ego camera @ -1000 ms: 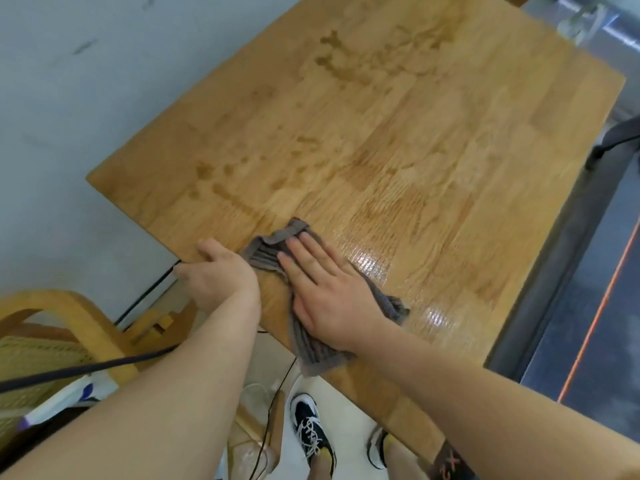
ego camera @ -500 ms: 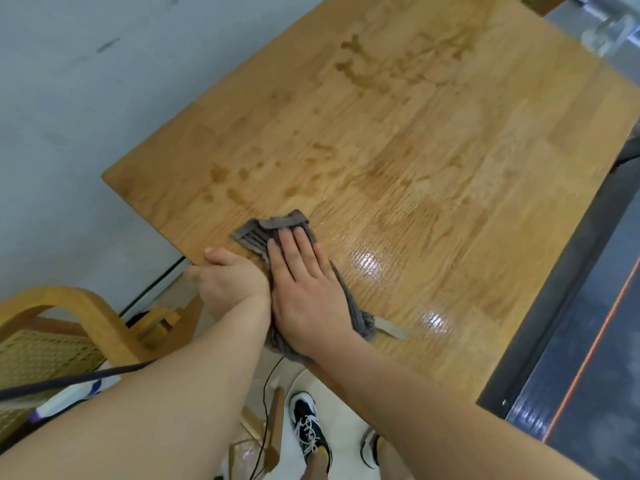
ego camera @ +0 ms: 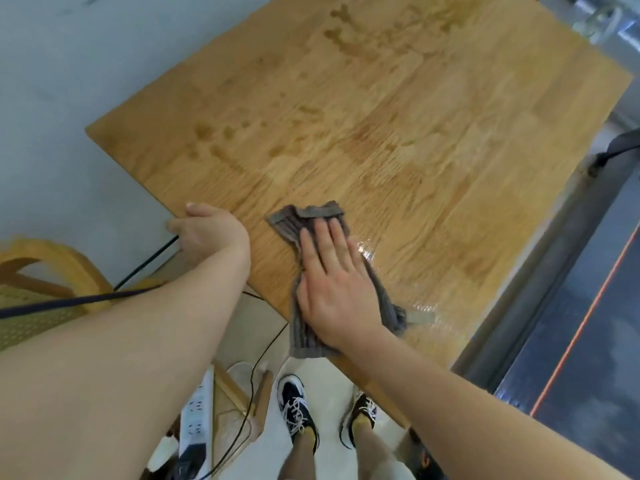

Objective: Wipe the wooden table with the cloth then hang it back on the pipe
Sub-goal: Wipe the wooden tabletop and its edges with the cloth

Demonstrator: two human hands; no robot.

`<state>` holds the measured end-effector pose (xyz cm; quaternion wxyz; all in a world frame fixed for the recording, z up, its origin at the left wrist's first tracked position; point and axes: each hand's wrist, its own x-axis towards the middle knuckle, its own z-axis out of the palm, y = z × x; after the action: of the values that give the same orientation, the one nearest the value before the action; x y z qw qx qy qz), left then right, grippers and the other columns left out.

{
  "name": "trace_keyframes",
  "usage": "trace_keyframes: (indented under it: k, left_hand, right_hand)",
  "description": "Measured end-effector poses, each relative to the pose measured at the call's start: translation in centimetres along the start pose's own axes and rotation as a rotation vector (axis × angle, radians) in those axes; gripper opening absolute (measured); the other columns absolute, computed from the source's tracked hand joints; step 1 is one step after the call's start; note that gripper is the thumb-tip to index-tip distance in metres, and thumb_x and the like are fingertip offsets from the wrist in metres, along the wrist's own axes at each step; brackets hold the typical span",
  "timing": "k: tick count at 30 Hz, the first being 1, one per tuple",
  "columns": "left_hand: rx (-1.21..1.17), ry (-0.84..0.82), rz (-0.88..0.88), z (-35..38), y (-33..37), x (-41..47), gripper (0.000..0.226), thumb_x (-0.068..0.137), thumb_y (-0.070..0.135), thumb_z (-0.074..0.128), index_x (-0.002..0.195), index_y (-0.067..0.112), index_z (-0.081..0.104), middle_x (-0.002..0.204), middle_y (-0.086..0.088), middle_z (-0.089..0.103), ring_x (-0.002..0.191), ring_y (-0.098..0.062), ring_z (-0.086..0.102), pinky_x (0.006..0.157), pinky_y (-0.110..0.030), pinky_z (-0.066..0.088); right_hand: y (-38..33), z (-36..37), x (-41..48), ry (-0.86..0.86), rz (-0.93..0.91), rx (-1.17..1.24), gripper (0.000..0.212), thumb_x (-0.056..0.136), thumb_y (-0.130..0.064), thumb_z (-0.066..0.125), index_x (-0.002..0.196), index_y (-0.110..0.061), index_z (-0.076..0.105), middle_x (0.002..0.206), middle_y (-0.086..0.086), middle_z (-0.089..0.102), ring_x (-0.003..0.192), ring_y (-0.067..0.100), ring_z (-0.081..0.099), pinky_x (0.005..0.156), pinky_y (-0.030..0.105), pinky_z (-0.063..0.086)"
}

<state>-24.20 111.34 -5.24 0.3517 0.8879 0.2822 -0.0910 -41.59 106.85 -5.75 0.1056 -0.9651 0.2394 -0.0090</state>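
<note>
A grey ribbed cloth (ego camera: 294, 223) lies flat on the wooden table (ego camera: 398, 116) near its front edge. My right hand (ego camera: 332, 282) presses on the cloth with straight fingers, palm down. The cloth's near end hangs over the table edge. My left hand (ego camera: 204, 233) grips the table's left edge, thumb on top and fingers curled below. Wet, shiny streaks show on the wood right of the cloth, and darker damp spots lie further back. A grey pipe (ego camera: 595, 15) with a clamp shows at the top right corner.
A wooden chair with a woven seat (ego camera: 38, 282) stands at the left. Black cables (ego camera: 145, 261), a white power strip (ego camera: 195, 414) and my shoes (ego camera: 296, 410) are on the floor below. A dark metal rail (ego camera: 540, 271) runs along the table's right side.
My right hand has slid the cloth to the right, away from my left hand. The left hand has stayed on the table's left edge.
</note>
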Motion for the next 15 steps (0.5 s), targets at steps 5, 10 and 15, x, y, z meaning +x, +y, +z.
trace_keyframes:
  k: [5, 10, 15]
  left_hand:
    - [-0.117, -0.080, 0.013, -1.5, -0.8, -1.2, 0.050, 0.101, 0.039, 0.027, 0.139, 0.008, 0.031, 0.136, -0.014, 0.046, 0.113, -0.031, 0.053, 0.075, -0.032, 0.035]
    - [-0.110, -0.013, 0.259, -3.9, -1.7, -5.6, 0.061, 0.090, 0.014, 0.050, 0.144, 0.028, 0.027, 0.142, -0.006, 0.034, 0.122, -0.022, 0.045, 0.096, -0.036, 0.039]
    - [-0.061, -0.356, 0.913, -2.9, -6.3, -19.0, 0.022, 0.092, 0.021, 0.054, 0.111, 0.024, 0.066, 0.111, 0.003, 0.061, 0.100, -0.017, 0.058, 0.082, -0.029, 0.047]
  right_hand:
    - [4.8, -1.2, -7.7, -0.140, -0.437, -0.076, 0.054, 0.100, -0.036, 0.031, 0.151, -0.018, 0.032, 0.158, 0.006, 0.028, 0.149, 0.025, 0.017, 0.121, 0.043, 0.015]
    - [15.0, -3.7, -11.6, -0.186, -0.366, -0.140, 0.051, 0.101, -0.036, 0.031, 0.152, -0.033, 0.026, 0.159, 0.000, 0.026, 0.148, 0.023, 0.019, 0.116, 0.049, 0.021]
    - [16.6, -6.2, -11.3, -0.173, -0.259, 0.025, 0.050, 0.100, -0.041, 0.038, 0.149, -0.037, 0.028, 0.162, 0.003, 0.019, 0.149, 0.025, 0.016, 0.117, 0.048, 0.022]
